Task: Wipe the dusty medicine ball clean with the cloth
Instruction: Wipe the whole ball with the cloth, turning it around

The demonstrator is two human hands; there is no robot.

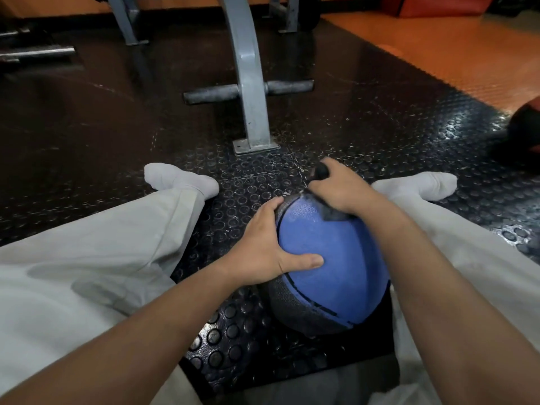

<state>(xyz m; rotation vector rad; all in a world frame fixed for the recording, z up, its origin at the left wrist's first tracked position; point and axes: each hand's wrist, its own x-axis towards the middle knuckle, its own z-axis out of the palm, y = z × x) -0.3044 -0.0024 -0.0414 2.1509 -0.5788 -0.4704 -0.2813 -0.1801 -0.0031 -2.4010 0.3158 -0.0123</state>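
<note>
Down on the floor we are: black rubber matting (122, 135) with raised round studs fills most of the frame, giving way to a smooth orange floor (455, 54) at the upper right. A grey-painted steel machine frame (248, 83) stands in the upper centre, bolted down by a foot plate, with a dark padded crossbar through it.

Count them up: two legs in light grey trousers (102, 244) spread wide, two white socks (178, 178), two bare forearms, one ball in play. The round blue-and-black textured rubber medicine ball (330, 264) sits on the matting between the legs, lower centre-right.

The left hand (263, 249) is clamped on the ball's left side, fingers (270, 210) curled over the top edge, thumb flat across the blue panel. The right hand (339, 188) is balled into a fist at the ball's far top, fingers wrapped around a dark grey cloth (331, 209) that touches the blue surface (motion blur smears it, so its shape is hard to read).

At the right edge, a second dark ball with a red patch (523, 133) is cut off. Upper left, chrome bars (35, 52) run out of frame.
</note>
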